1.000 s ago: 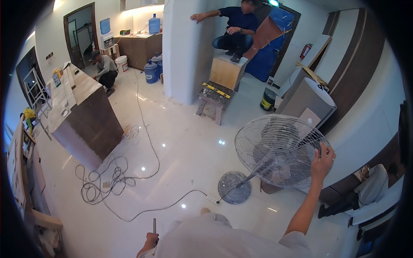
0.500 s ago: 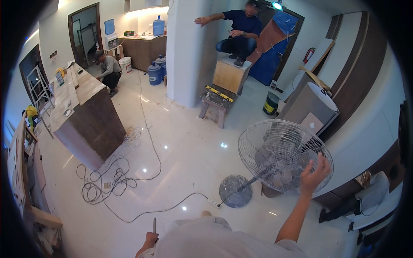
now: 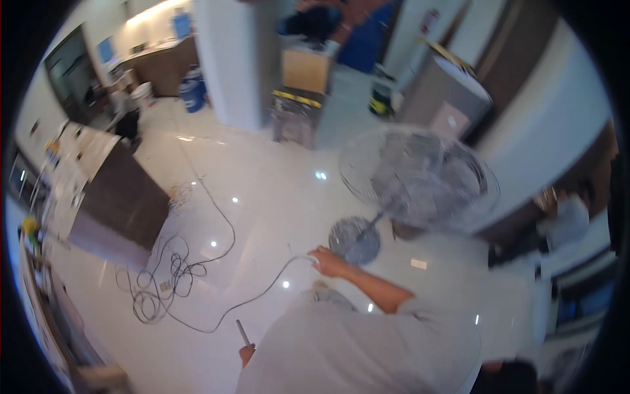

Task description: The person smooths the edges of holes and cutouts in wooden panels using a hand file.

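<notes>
My left hand (image 3: 247, 354) grips a slim grey rod-like tool (image 3: 242, 332) at the lower middle, beside my grey shirt. My right hand (image 3: 325, 261) is stretched forward and down, overlapping the black cable (image 3: 282, 268) in view just left of the floor fan's round base (image 3: 354, 241). Its fingers are smeared by motion, so whether they grip the cable or hover over it is unclear. The fan's wire cage (image 3: 420, 174) stands to the upper right, away from my hand.
A wooden counter (image 3: 125, 207) stands left with loose cable coils (image 3: 177, 266) beside it. A co-worker squats behind it (image 3: 125, 115); another (image 3: 308, 20) is atop a wooden box (image 3: 305, 69) near the pillar (image 3: 233, 72). A third person (image 3: 561, 220) is at the right wall.
My right hand has left the fan's cage and moved down and left to the cable. The view has shifted, putting the room higher in the frame, and is now blurred.
</notes>
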Demonstrator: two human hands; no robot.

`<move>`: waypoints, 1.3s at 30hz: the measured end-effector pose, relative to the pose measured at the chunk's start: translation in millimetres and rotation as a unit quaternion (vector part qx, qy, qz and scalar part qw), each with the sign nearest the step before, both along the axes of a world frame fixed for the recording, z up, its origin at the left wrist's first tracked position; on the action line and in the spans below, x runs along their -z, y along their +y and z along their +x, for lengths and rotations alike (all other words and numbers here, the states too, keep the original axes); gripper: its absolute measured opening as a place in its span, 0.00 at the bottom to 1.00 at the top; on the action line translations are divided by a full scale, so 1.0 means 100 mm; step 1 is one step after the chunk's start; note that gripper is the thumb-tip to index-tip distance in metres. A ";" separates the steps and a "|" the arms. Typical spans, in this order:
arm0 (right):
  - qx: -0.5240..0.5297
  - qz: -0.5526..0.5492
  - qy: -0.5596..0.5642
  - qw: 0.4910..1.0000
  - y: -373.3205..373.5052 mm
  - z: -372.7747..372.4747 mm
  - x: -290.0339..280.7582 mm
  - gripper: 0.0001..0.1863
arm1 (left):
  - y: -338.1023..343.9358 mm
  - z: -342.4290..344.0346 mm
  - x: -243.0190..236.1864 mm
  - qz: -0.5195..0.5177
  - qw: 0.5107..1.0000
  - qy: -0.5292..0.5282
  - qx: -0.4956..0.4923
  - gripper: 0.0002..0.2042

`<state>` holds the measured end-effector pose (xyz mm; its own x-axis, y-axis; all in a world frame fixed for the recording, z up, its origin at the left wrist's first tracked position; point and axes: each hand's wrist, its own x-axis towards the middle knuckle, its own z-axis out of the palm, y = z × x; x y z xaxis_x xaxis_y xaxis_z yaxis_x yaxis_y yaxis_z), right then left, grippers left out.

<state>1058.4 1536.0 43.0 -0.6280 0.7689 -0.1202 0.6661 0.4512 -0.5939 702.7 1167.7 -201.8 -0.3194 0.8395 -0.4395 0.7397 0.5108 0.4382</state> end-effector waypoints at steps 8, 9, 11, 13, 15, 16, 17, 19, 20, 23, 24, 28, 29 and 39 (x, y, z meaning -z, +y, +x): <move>0.111 -0.117 -0.152 0.975 0.00 0.34 0.74 0.21 | -0.60 -0.16 -0.04 -0.138 0.983 -0.053 -0.109 0.12; 0.154 -0.123 -0.147 0.969 -0.07 0.38 0.82 0.21 | -0.71 -0.18 -0.09 -0.140 0.980 -0.059 -0.126 0.13; 0.162 -0.131 -0.144 0.967 -0.18 0.41 0.95 0.21 | -0.93 -0.19 -0.19 -0.139 0.972 -0.075 -0.177 0.13; 0.145 -0.157 -0.205 0.955 -0.24 0.35 1.01 0.21 | -1.17 -0.19 -0.30 -0.121 0.956 -0.098 -0.250 0.13; 0.119 -0.171 -0.233 0.950 -0.27 0.32 1.15 0.22 | -1.29 -0.18 -0.46 -0.088 0.932 -0.128 -0.328 0.13; 0.104 -0.181 -0.259 0.943 -0.26 0.29 1.21 0.22 | -1.34 -0.17 -0.58 -0.062 0.915 -0.145 -0.371 0.13; 0.089 -0.178 -0.263 0.944 -0.24 0.29 1.23 0.22 | -1.32 -0.18 -0.67 -0.037 0.897 -0.166 -0.407 0.13; 0.105 -0.234 -0.231 0.939 -0.14 0.25 1.20 0.23 | -1.28 -0.17 -0.89 0.027 0.854 -0.218 -0.471 0.14; 0.126 -0.240 -0.221 0.937 -0.05 0.20 1.11 0.28 | -1.23 -0.14 -0.95 0.058 0.835 -0.242 -0.492 0.14; 0.206 -0.150 -0.170 0.952 0.30 -0.02 0.94 0.33 | -1.27 0.00 -0.64 0.060 0.797 -0.242 -0.550 0.13; 0.211 -0.050 -0.110 0.970 0.45 -0.11 0.93 0.40 | -1.35 0.01 -0.44 0.045 0.777 -0.229 -0.585 0.12; 0.371 0.061 0.084 0.923 0.78 -0.49 0.11 0.37 | -1.75 0.14 -0.34 -0.136 0.891 -0.115 -0.417 0.11; 0.419 0.082 0.144 0.893 0.86 -0.47 -0.13 0.36 | -1.71 0.16 -0.33 -0.162 0.910 -0.103 -0.367 0.11; 0.554 0.302 0.159 0.760 0.85 0.66 -1.37 0.37 | -1.17 -0.57 -0.66 -0.145 0.905 -0.183 -0.356 0.10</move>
